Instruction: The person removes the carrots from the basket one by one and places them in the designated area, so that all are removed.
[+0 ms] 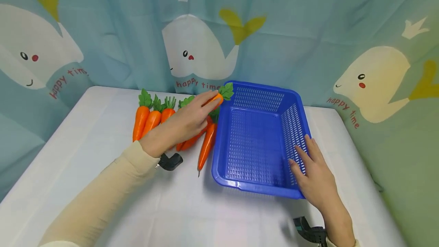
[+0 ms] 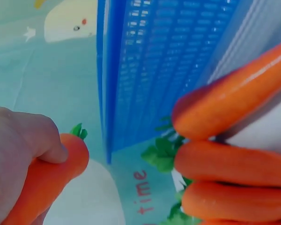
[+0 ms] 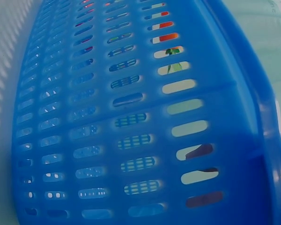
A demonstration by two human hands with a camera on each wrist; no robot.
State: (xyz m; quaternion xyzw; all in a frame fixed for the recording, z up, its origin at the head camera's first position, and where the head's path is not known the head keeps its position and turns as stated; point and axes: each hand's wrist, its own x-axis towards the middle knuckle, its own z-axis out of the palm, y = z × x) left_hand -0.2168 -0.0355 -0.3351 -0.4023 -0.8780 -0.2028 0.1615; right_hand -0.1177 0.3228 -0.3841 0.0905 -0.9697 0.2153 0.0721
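My left hand [image 1: 192, 119] grips an orange carrot [image 2: 56, 176] with a green leafy top, pinching it near the leaf end, just left of the blue basket's rim. Below and left of that hand several more carrots [image 1: 207, 146] lie side by side on the table, partly covered by the hand. The blue plastic basket [image 1: 252, 190] has slotted walls and holds nothing. Over its right rim rests my right hand [image 1: 317, 180], fingers spread and extended toward the inside. The right wrist view is filled by the basket's slotted outer wall [image 3: 215, 112].
The table [image 1: 185, 209] has a white cover. Behind it hangs a blue-green curtain [image 1: 295, 18] printed with whales. A black strap-like piece [image 1: 171, 162] shows under my left wrist, and another [image 1: 310, 233] beside my right wrist.
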